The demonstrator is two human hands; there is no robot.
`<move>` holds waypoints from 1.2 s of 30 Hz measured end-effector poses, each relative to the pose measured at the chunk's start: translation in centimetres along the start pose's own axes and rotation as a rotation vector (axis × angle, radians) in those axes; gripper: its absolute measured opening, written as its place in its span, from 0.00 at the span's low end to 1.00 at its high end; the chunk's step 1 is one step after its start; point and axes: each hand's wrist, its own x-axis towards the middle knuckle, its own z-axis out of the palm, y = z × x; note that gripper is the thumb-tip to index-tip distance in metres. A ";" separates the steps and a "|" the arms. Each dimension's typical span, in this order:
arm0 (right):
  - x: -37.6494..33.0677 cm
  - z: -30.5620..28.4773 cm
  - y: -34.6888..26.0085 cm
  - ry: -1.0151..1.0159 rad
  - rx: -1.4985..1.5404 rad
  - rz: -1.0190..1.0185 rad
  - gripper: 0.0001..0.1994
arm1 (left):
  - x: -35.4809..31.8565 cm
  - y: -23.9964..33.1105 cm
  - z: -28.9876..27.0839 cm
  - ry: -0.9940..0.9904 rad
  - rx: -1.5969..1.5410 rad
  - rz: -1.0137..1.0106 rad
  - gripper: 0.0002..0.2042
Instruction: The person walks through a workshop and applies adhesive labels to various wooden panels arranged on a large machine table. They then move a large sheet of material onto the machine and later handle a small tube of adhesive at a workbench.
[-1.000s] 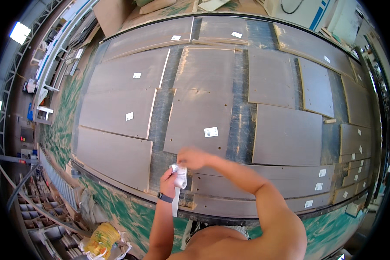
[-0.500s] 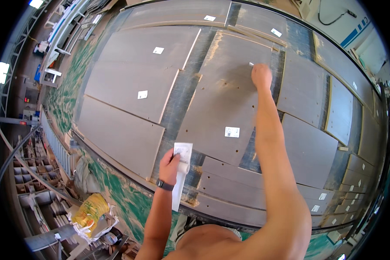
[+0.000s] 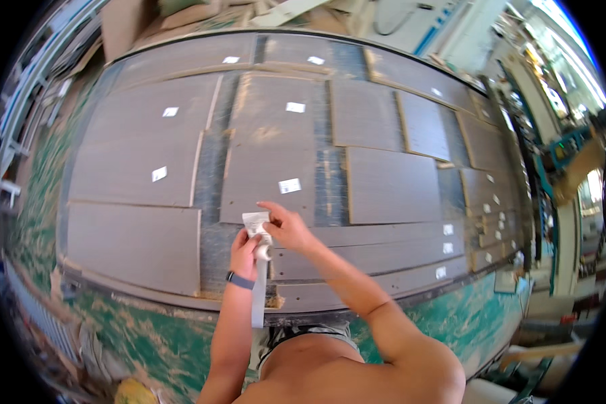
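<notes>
A roll of white labels [image 3: 263, 253] is held in my left hand [image 3: 244, 254], its pale backing strip [image 3: 258, 296] dangling below. At the top of the roll a printed label [image 3: 254, 221] sticks up past my left fingers. My right hand [image 3: 287, 227] has its thumb against this label and its index finger stretched along the top edge; the exact pinch is partly hidden. Just beyond both hands lies a long grey-brown panel [image 3: 266, 155] bearing a near label [image 3: 289, 186] and a far label [image 3: 295, 107].
More flat panels [image 3: 131, 145] cover the large table, many with white labels. Narrow boards [image 3: 370, 256] lie along its near side. Dark gaps of table surface show between panels. Green, dust-strewn floor [image 3: 141, 333] surrounds the table; machinery [image 3: 565, 151] stands at the right.
My right hand has drawn back from the middle panel's far part to the label roll, and a label now shows on that part. The view has swung to the right.
</notes>
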 end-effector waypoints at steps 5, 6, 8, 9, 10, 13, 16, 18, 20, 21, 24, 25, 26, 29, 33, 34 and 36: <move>-4.0 -0.3 2.6 0.297 -0.306 -0.120 0.16 | -2.3 -3.7 -2.5 -0.025 0.254 -0.052 0.09; -4.6 -0.7 3.1 0.263 -0.418 -0.272 0.15 | -2.3 -4.2 -2.4 -0.051 0.263 -0.014 0.09; -6.8 -1.3 3.7 0.053 -0.584 -0.423 0.15 | -2.8 -5.3 -2.0 -0.120 0.259 0.003 0.13; -6.9 -2.3 4.4 -0.014 -0.487 -0.330 0.14 | -2.4 -5.5 -1.6 -0.136 0.335 -0.020 0.14; -6.5 -3.8 5.4 -0.095 -0.385 -0.239 0.14 | -2.1 -6.1 -1.4 -0.139 0.403 -0.045 0.16; -4.9 -9.5 10.3 0.041 -0.040 0.052 0.10 | -1.4 -7.5 3.4 -0.168 0.461 -0.036 0.19; -3.7 -17.8 19.7 0.451 0.826 0.226 0.10 | -0.3 -10.5 7.3 -0.085 0.545 0.072 0.18; -4.5 -24.4 23.6 0.486 1.317 0.106 0.17 | 0.3 -12.2 9.4 -0.047 0.504 0.094 0.18; -5.5 -30.1 25.3 0.619 1.456 0.140 0.18 | 0.1 -12.9 11.7 -0.020 0.468 0.069 0.18; -5.7 -33.0 27.0 0.732 1.352 0.161 0.19 | 0.2 -13.2 13.3 -0.026 0.455 0.060 0.18; -5.2 -36.9 25.5 0.863 0.956 0.174 0.20 | 0.6 -14.1 15.3 0.013 0.479 0.049 0.19; -4.6 -37.9 25.5 0.882 0.870 0.203 0.20 | 1.1 -14.3 15.8 0.014 0.502 0.048 0.19; -3.5 -38.2 25.0 0.820 0.702 0.257 0.19 | 1.5 -14.6 16.1 0.032 0.533 0.057 0.19; 0.8 -36.1 25.3 0.631 0.533 0.321 0.12 | 3.0 -15.2 16.8 0.060 0.596 0.081 0.18; 9.3 -33.9 23.7 0.393 0.446 0.184 0.09 | 3.5 -15.8 16.9 0.097 0.600 0.073 0.16; 11.0 -33.7 22.8 0.338 0.545 0.177 0.09 | 3.4 -15.8 16.8 0.106 0.607 0.060 0.15; 13.3 -32.7 21.8 0.372 0.857 0.166 0.10 | 3.3 -15.9 16.6 0.125 0.595 0.060 0.15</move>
